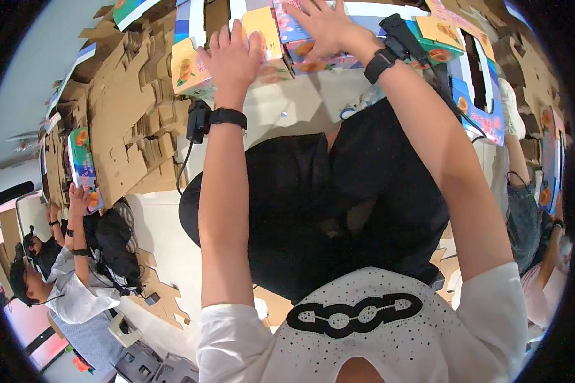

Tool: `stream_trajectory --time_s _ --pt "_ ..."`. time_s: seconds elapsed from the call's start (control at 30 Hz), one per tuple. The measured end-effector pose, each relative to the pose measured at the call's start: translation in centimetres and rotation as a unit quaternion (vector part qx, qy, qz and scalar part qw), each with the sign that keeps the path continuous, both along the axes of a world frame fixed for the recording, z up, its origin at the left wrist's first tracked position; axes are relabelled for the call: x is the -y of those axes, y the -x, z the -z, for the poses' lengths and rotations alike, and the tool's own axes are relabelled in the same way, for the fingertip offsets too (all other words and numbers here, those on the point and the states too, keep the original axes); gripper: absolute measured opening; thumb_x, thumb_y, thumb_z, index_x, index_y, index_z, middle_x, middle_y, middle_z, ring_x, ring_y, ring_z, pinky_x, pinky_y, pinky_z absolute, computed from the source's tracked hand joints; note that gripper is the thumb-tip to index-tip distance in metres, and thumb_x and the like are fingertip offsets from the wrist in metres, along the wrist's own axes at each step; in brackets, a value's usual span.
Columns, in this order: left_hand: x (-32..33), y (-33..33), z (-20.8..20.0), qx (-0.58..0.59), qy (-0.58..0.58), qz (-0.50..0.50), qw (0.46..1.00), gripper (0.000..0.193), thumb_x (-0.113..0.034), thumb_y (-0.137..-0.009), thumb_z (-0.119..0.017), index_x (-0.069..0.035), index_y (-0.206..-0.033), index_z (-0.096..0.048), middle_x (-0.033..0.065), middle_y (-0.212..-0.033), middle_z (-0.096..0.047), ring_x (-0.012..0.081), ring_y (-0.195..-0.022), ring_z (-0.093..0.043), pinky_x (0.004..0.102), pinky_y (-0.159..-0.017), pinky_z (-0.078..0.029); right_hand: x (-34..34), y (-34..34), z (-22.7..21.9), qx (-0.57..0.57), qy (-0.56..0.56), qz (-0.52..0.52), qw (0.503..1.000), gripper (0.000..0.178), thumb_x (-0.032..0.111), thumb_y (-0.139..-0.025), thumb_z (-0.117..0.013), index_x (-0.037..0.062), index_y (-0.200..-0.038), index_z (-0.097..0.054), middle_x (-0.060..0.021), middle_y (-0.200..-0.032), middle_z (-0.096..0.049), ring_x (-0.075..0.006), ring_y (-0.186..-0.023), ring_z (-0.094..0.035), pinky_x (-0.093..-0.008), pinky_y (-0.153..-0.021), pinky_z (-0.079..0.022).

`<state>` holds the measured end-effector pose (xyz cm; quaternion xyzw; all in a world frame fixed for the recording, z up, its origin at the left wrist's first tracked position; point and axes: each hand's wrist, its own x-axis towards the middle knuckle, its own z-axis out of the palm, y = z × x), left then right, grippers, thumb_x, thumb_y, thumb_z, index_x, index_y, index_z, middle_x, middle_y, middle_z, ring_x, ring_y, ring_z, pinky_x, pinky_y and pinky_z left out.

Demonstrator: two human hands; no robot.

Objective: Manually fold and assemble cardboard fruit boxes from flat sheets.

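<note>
My left hand (pixel 230 67) lies palm down with fingers apart on a yellow-fronted printed carton (pixel 186 70) with orange fruit pictures, near the top of the head view. To its right, my right hand (pixel 332 30) spreads its fingers over a pink-and-blue flowered carton (pixel 286 27) that stands against the yellow one. Both hands rest on the cardboard, neither gripping anything that I can see. White inner strips show along the tops of the cartons. The far sides of both are cut off by the upper edge.
Stacked flattened brown cardboard (pixel 118 134) fills the left. More printed cartons stand at the right, including a blue-and-pink one (pixel 485 121) and a green one (pixel 442 51). At the far left a person (pixel 76 274) handles a green carton (pixel 82 150); another person (pixel 543 268) sits far right.
</note>
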<state>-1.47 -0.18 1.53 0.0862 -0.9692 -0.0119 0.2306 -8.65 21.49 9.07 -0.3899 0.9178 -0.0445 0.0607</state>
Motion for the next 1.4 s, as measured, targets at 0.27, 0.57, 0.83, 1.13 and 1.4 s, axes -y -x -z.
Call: stream_trajectory --time_s 0.27,0.57,0.83,1.13,1.4 --pt "-4.5 -6.0 3.3 -0.132 -0.091 0.006 0.987 0.061 -0.041 -0.1 -0.045 0.002 -0.142 -0.045 0.0256 -0.148 -0.042 0.0443 -0.14 -0.034 0.0645 -0.115 -0.018 1.5 -8.0 2.3 -0.04 0.406 -0.197 0.892 0.063 0.041 -0.073 -0.075 0.0002 -0.118 -0.057 -0.0223 -0.121 -0.055 -0.0414 -0.115 -0.052 -0.051 -0.097 -0.043" --pt "-10.2 -10.5 -0.1 -0.143 -0.186 0.043 0.971 0.052 -0.012 -0.09 -0.058 0.001 -0.137 -0.044 0.0273 -0.145 -0.042 0.0454 -0.136 -0.036 0.0599 -0.113 -0.023 -4.5 -26.6 4.8 0.129 0.438 -0.072 0.887 0.035 0.035 -0.094 -0.065 0.0011 -0.091 -0.056 -0.0198 -0.081 -0.063 -0.0405 -0.079 -0.064 -0.0476 -0.068 -0.051" --pt "-11.0 -14.4 -6.0 -0.206 -0.147 0.103 0.962 0.04 -0.006 -0.086 -0.058 0.0 -0.125 -0.056 0.0227 -0.137 -0.051 0.0406 -0.129 -0.047 0.0548 -0.106 -0.035 -5.1 -30.3 0.6 0.023 0.404 -0.092 0.91 0.026 0.022 -0.087 -0.067 0.0031 -0.096 -0.053 -0.0183 -0.082 -0.065 -0.0432 -0.073 -0.065 -0.0507 -0.065 -0.052" --pt "-11.4 -16.9 -17.4 -0.242 -0.029 0.132 0.961 0.027 -0.005 -0.082 -0.058 -0.006 -0.108 -0.065 0.0154 -0.113 -0.063 0.0367 -0.105 -0.061 0.0492 -0.083 -0.049 -5.2 -33.6 -6.7 0.003 0.534 -0.118 0.837 0.025 0.011 -0.081 -0.061 0.0027 -0.103 -0.053 -0.0229 -0.092 -0.059 -0.0445 -0.084 -0.06 -0.0512 -0.07 -0.05" --pt "-13.3 -18.2 -24.3 -0.158 0.02 0.184 0.97 0.02 -0.008 -0.083 -0.06 -0.007 -0.103 -0.066 0.0158 -0.104 -0.065 0.0394 -0.093 -0.064 0.0484 -0.08 -0.053 -8.6 -30.0 -14.0 0.262 0.482 -0.264 0.793 0.03 0.011 -0.078 -0.069 0.0003 -0.105 -0.059 -0.01 -0.088 -0.064 -0.0215 -0.077 -0.061 -0.037 -0.071 -0.05"
